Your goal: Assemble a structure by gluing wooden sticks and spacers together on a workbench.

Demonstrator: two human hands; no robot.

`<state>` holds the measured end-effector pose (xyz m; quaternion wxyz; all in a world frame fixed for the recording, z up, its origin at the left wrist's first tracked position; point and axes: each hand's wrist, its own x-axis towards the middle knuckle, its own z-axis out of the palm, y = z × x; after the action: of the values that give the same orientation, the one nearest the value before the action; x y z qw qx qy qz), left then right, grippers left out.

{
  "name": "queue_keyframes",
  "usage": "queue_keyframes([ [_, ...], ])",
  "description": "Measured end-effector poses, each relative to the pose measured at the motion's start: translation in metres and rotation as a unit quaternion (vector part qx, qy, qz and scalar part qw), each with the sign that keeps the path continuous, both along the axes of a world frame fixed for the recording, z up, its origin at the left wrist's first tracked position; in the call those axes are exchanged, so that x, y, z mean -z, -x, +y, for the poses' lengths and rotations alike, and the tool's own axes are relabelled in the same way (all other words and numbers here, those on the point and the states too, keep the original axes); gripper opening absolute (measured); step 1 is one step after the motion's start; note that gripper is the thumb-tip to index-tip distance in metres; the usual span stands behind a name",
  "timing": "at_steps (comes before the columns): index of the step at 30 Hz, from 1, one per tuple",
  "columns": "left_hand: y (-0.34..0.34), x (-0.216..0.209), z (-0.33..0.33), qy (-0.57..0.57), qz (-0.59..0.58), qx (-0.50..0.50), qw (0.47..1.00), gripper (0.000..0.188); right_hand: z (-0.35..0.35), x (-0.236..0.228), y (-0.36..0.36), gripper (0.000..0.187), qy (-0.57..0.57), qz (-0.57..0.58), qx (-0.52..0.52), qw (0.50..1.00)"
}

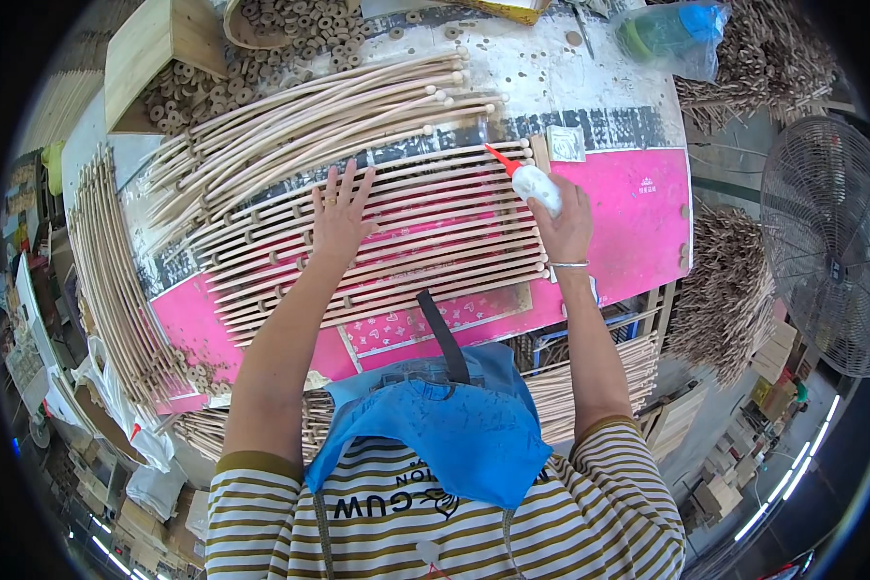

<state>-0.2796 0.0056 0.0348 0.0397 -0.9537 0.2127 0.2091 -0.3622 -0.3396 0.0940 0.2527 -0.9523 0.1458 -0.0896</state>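
A row of long thin wooden sticks (425, 224) with small round knobs at their right ends lies side by side across the table. My left hand (341, 220) rests on the upper sticks, palm down, fingers spread. In my right hand (567, 224) is a white squeeze bottle (536, 188) with a red nozzle, tilted so its tip points up and left near the knobbed ends. Small wooden rings sit on several sticks toward their left. Beyond my left hand lies a looser bundle of sticks (290, 126).
A pink sheet (638, 208) covers the table's near part. Wooden rings (300, 29) spill from a wooden box (155, 58) at the far left. More sticks (116, 275) line the left edge. On the right are bundled sticks (720, 290) and a large fan (826, 246). A bagged bottle (672, 37) stands far right.
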Motion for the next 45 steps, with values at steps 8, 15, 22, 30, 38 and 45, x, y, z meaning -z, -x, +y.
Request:
queue_keyframes([
  [8,-0.001,0.000,0.001,0.002,0.007,-0.006,1.000,0.105,0.003,-0.001,0.013,0.048,-0.052,-0.015,0.025,0.998],
  [15,-0.002,-0.004,-0.002,-0.005,0.005,0.002,1.000,0.103,0.003,0.003,0.021,0.047,-0.055,-0.019,0.030,0.998],
  [22,-0.002,-0.003,-0.002,-0.018,0.009,0.003,1.000,0.104,0.006,0.005,0.027,0.046,-0.067,-0.015,0.031,0.997],
  [30,-0.002,-0.006,-0.002,-0.025,0.010,0.011,1.000,0.105,0.005,0.003,0.039,0.046,-0.084,-0.036,0.040,0.995],
  [38,-0.001,-0.002,-0.001,-0.011,0.007,0.007,1.000,0.105,0.007,0.006,0.044,0.046,-0.085,-0.024,0.048,0.995],
  [45,-0.001,0.000,0.002,0.009,-0.003,0.006,1.000,0.106,0.007,0.003,0.058,0.046,-0.115,-0.031,0.062,0.991],
])
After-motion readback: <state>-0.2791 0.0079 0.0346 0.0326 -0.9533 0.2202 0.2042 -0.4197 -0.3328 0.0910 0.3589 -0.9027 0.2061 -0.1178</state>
